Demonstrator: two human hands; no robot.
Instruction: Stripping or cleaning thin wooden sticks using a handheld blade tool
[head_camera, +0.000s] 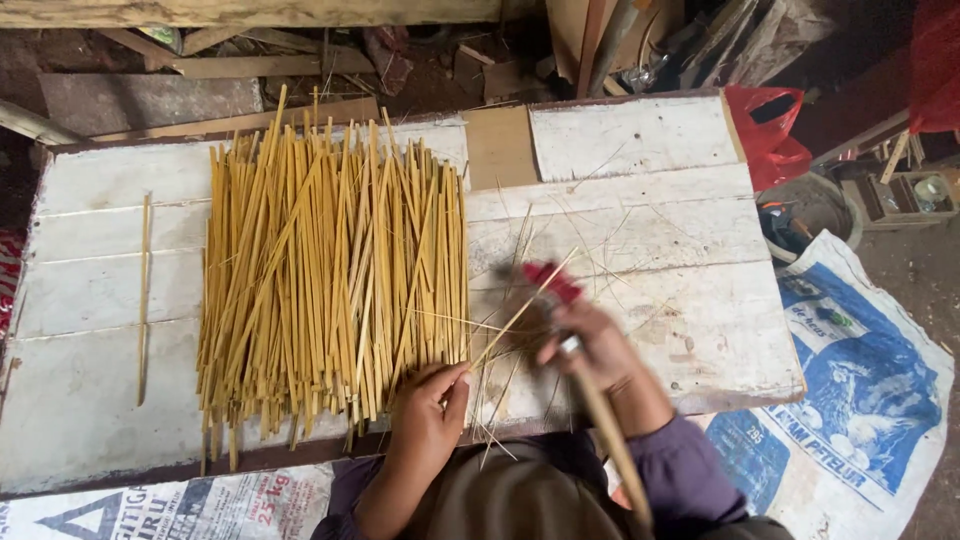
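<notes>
Thin bamboo strip (520, 312): pale yellow, long, slender, slanting up and right, just right of strip pile (335, 275). Pile: many yellow strips laid roughly parallel on white plank table (640, 150), ends ragged at near edge. Left hand (428, 415): at pile's near right corner, thumb and fingers pinching strip's lower end. Right hand (590, 350): right of pile, blurred, fist closed round red-handled tool (552, 282); wooden stick (615, 450) runs back from that hand toward body. Single loose strip (144, 300) lies well left of pile.
</notes>
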